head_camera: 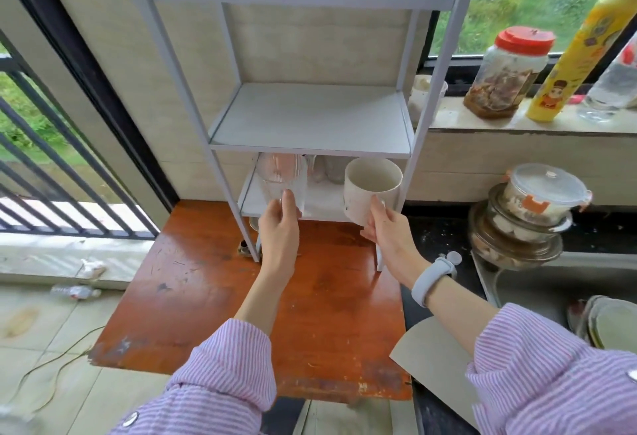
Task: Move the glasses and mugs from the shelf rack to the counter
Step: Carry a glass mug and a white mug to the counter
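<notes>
A grey metal shelf rack [310,145] stands on an orange-brown wooden table [213,296]. My left hand [279,228] grips a clear glass [282,178] in front of the rack's lowest shelf. My right hand [382,228] holds a white mug [370,186] by its lower side, just right of the glass. Behind them, more clear glasses [325,169] stand at the back of the lowest shelf, partly hidden. The middle shelf above them is bare. The dark counter [437,231] lies to the right of the table.
On the window ledge stand a red-lidded jar [506,73], a yellow bottle [579,52] and a clear bottle [610,90]. Stacked lidded containers [527,214] sit on the counter by a sink [537,283] holding plates. A grey board [434,362] lies at the counter's near edge.
</notes>
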`<state>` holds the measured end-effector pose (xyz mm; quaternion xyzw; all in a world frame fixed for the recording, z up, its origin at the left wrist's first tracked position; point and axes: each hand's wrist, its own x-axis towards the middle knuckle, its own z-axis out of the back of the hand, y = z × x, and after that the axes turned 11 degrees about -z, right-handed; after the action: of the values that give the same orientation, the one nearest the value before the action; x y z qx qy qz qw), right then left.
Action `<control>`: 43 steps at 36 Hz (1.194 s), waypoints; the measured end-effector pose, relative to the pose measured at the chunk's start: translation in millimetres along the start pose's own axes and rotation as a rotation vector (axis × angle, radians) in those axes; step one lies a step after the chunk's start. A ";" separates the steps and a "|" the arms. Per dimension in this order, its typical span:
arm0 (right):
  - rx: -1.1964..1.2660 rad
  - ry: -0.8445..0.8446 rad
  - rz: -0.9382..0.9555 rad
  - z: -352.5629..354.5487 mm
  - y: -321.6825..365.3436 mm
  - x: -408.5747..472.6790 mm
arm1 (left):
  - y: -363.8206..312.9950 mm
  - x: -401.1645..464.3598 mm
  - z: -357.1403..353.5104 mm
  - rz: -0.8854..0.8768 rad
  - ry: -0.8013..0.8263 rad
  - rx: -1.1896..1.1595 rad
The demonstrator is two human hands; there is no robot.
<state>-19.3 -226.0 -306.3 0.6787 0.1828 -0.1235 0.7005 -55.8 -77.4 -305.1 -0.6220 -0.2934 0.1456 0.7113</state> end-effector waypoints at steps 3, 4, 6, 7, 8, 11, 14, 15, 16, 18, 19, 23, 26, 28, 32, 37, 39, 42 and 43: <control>-0.011 -0.014 0.046 4.1 -3.2 -11.4 | 2.2 -4.4 4.6 0.025 -0.063 0.013; -0.011 -0.017 0.065 5.8 -4.6 -16.2 | 1.3 -7.8 5.8 0.012 -0.063 0.014; -0.003 -0.029 0.099 11.6 -9.2 -25.4 | -1.7 -17.7 6.8 -0.010 -0.031 0.020; -0.001 -0.029 0.113 15.5 -12.8 -30.2 | -2.4 -23.8 7.6 -0.012 -0.003 0.030; -0.004 -0.023 0.123 20.8 -17.6 -35.9 | -3.1 -31.3 8.0 -0.011 0.026 0.031; -0.027 -0.013 0.121 38.9 -33.2 -56.1 | -3.0 -56.3 10.6 0.002 0.104 -0.022; -0.012 -0.033 0.120 67.1 -51.2 -78.6 | -11.1 -89.0 7.3 -0.041 0.183 0.026; -0.010 -0.051 0.121 78.4 -57.0 -86.9 | -14.8 -100.8 4.6 -0.056 0.209 0.053; -0.011 -0.070 0.123 90.3 -63.4 -95.1 | -18.3 -112.9 0.6 -0.064 0.236 0.076; -0.005 -0.120 0.123 117.5 -77.1 -112.1 | -23.4 -139.5 -10.9 -0.061 0.308 0.094; 0.004 -0.154 0.117 132.0 -84.3 -120.6 | -25.4 -153.8 -18.8 -0.052 0.345 0.093; 0.086 -0.281 0.064 199.3 -112.6 -156.1 | -38.7 -214.8 -63.7 -0.049 0.456 0.102; 0.122 -0.367 0.039 258.3 -131.0 -191.8 | -52.9 -263.8 -107.3 -0.069 0.554 0.093; 0.144 -0.442 0.034 299.9 -140.7 -220.4 | -65.0 -300.8 -139.4 -0.083 0.634 0.072; 0.198 -0.586 0.039 385.2 -160.3 -284.4 | -89.9 -379.8 -206.0 -0.079 0.771 0.005; 0.205 -0.828 0.020 480.0 -181.5 -361.5 | -111.2 -472.2 -284.6 -0.077 0.998 -0.119; 0.226 -0.932 0.013 510.2 -189.4 -388.4 | -125.2 -508.2 -311.2 -0.101 1.079 -0.161; 0.254 -1.105 0.018 553.2 -203.2 -426.6 | -146.2 -561.7 -349.9 -0.100 1.198 -0.222; 0.256 -1.155 0.014 566.0 -207.6 -438.2 | -151.6 -578.3 -361.8 -0.104 1.247 -0.240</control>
<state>-452.1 -832.7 -301.9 0.5818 -0.2491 -0.4895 0.5998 -317.4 -725.3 -314.3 -0.6503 0.1318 -0.3125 0.6798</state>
